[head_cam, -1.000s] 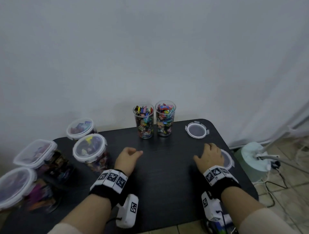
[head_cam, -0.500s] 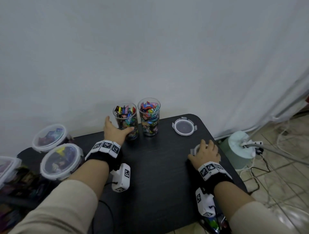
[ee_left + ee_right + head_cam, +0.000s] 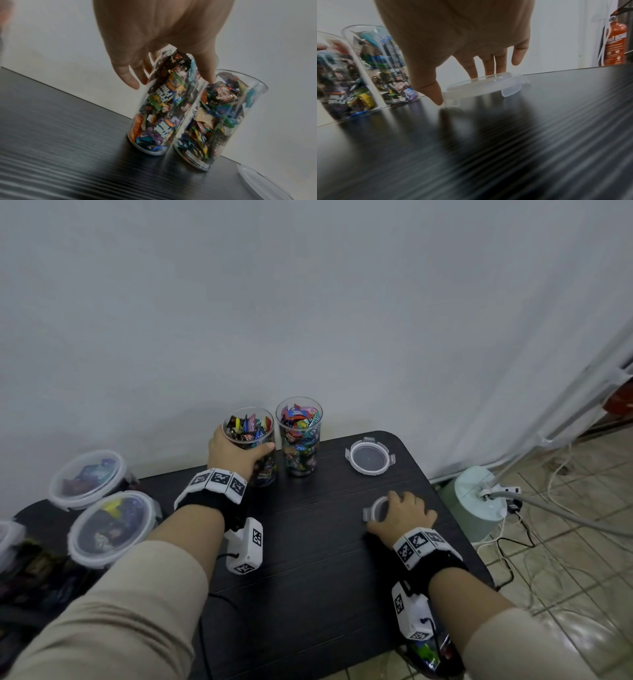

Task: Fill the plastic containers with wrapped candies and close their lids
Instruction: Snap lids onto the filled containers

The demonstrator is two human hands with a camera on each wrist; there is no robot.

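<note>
Now, working from the left: the sealed tubs [image 3: 102, 529] at the far-left edge of the bench [image 3: 308, 577] look finished, so leave them. Your left hand [image 3: 233, 455] wraps the left candy jar [image 3: 255, 446], fingers curled round its upper wall; hold it lower to keep it upright beside the second jar [image 3: 300, 436]. Your right hand [image 3: 404, 513] rests on the near lid [image 3: 375, 508], thumb at its edge and fingers curving over the rim; slide a fingertip beneath before lifting. A spare lid [image 3: 370, 456] lies further back.
</note>
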